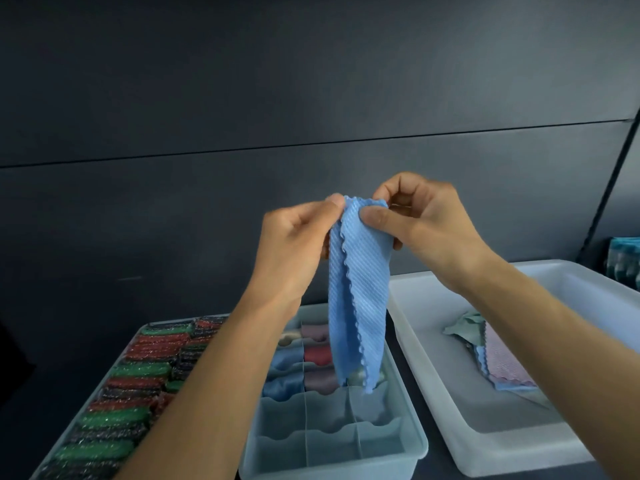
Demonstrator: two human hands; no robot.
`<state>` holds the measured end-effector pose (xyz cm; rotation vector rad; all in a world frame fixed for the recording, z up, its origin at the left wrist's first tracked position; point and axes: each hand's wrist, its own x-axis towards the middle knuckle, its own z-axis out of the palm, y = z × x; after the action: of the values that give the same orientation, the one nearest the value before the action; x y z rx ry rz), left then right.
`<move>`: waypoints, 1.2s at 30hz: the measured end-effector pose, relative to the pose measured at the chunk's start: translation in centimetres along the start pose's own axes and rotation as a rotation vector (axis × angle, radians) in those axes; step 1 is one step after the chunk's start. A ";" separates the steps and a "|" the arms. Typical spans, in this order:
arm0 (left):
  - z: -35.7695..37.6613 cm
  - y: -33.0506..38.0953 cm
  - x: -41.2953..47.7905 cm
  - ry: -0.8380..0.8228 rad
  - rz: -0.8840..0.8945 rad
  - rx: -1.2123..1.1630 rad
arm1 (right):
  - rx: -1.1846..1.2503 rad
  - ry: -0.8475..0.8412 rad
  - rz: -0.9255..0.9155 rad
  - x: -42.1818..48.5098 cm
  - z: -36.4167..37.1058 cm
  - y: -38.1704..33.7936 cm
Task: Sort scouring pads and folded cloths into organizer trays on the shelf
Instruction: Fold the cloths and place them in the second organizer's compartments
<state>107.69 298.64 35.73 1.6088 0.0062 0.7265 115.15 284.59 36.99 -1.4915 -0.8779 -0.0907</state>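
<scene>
No readable text, labels or numbers anywhere.

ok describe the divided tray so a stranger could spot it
On the dark shelf, look below the blue cloth held up: the divided tray is the middle container. The tray left of it is packed with scouring pads and the white tray on its right is one open basin; only this one is split into small cells by wavy walls.

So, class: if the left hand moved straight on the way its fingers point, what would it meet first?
Probably the right hand: the left hand points across at it, both pinching the top of the blue cloth between them. Depth is unclear.
</scene>
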 end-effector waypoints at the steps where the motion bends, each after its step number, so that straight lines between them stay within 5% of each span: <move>1: 0.0 0.0 -0.2 -0.016 -0.026 -0.035 | -0.002 0.033 -0.007 0.0 0.1 0.1; 8: -0.3 -0.7 -0.2 -0.090 0.045 0.020 | 0.064 0.034 -0.009 0.0 0.0 0.3; 13: -0.7 -0.6 0.0 -0.152 0.022 -0.057 | 0.091 -0.229 0.164 0.1 -1.4 -0.3; 16: -0.4 -0.7 -0.1 -0.170 0.026 -0.139 | 0.103 -0.154 0.166 0.0 -0.5 -0.1; 24: 0.9 -4.4 -2.4 -0.385 -0.318 -0.027 | 0.050 -0.023 0.084 1.2 0.0 -0.9; 32: 1.7 -6.4 -2.8 -0.291 -0.646 -0.210 | 0.061 -0.023 0.002 1.4 -1.2 -0.4; 36: 0.6 -6.9 -1.8 -0.341 -0.826 -0.498 | -0.007 -0.037 -0.058 -0.6 -1.1 1.2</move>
<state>109.24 298.72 28.79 1.0820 0.2134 -0.1859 115.91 283.49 35.82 -1.4790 -0.9517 -0.1093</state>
